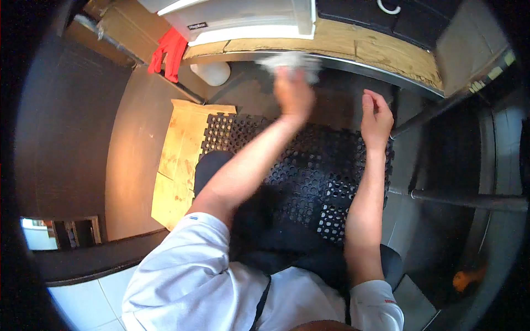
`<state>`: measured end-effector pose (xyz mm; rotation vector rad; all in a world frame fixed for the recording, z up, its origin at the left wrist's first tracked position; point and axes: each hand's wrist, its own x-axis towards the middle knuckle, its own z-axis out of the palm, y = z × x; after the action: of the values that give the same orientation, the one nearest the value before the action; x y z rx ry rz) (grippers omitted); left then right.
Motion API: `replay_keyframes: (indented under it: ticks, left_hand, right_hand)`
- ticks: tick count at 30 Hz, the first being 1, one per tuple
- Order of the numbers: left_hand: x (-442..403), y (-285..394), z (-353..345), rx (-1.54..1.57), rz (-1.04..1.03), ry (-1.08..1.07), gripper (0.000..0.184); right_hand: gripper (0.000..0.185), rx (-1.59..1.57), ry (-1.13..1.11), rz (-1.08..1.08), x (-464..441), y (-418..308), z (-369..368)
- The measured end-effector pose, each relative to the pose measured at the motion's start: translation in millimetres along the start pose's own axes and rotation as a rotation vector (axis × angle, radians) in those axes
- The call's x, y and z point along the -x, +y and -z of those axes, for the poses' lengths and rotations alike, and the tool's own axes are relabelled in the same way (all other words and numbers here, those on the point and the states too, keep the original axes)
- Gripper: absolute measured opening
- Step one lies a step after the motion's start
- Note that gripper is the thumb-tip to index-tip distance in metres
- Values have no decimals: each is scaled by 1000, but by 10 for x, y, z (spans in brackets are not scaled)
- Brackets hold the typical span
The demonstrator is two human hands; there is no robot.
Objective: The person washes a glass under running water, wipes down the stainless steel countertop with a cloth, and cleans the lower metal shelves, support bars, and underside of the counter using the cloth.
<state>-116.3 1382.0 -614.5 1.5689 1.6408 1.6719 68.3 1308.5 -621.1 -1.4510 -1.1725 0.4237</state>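
Observation:
A whitish cloth, blurred by motion, lies against the metal front edge of a low shelf. My left hand is closed on this cloth, its arm stretched forward from the left. To the right, my right hand hangs in the air above the dark floor with its fingers loosely curved and a gap between them. Nothing shows in it. Beneath both arms is a black perforated rubber mat.
Cardboard lines the shelf under a white plastic drawer unit. Red gloves or cloth hang at its left end, near a white round container. Flattened cardboard lies left of the mat. Dark metal bars run on the right.

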Motion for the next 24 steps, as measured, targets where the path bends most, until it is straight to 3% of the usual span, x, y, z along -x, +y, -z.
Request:
replay_keyframes:
  ticks: [2, 6, 8, 10, 11, 13, 14, 17, 20, 21, 22, 24]
  left_hand:
    - [130, 393, -258, 121, 244, -66, 27]
    - [-270, 202, -190, 995, 623, 64, 24]
    - [-653, 9, 130, 872, 601, 208, 34]
    - [-1161, -526, 461, 859, 578, 461, 31]
    - [-1503, -780, 742, 871, 689, 555, 29]
    - [-1932, -1074, 1279, 928, 717, 581, 26]
    - [-2030, -1115, 1395, 963, 627, 506, 24]
    - [-1902, -1059, 1147, 661, 510, 590, 24]
    - [-1113, -475, 523, 550, 693, 342, 32]
    - [-819, -329, 330, 619, 593, 166, 40]
    - [-670, -180, 165, 1031, 716, 89, 32]
    - [-783, -92, 192, 927, 823, 147, 31]
  right_hand:
    - [26, 69, -28, 15, 30, -19, 33]
    - [28, 177, -18, 39, -56, 77, 177]
    - [28, 115, 14, -42, -105, 123, 232]
    - [30, 71, 72, -51, -162, 338, 241]
    - [31, 78, 76, -101, -168, 342, 247]
    - [32, 83, 67, -80, -167, 359, 258]
    - [32, 83, 73, -72, -171, 361, 277]
    - [33, 81, 93, -85, -148, 411, 223]
    - [33, 98, 59, -105, -124, 446, 126]
    - [33, 109, 47, -106, -133, 429, 80]
    - [33, 131, 34, -93, -142, 384, 40]
    - [32, 180, 9, -73, -148, 283, 20]
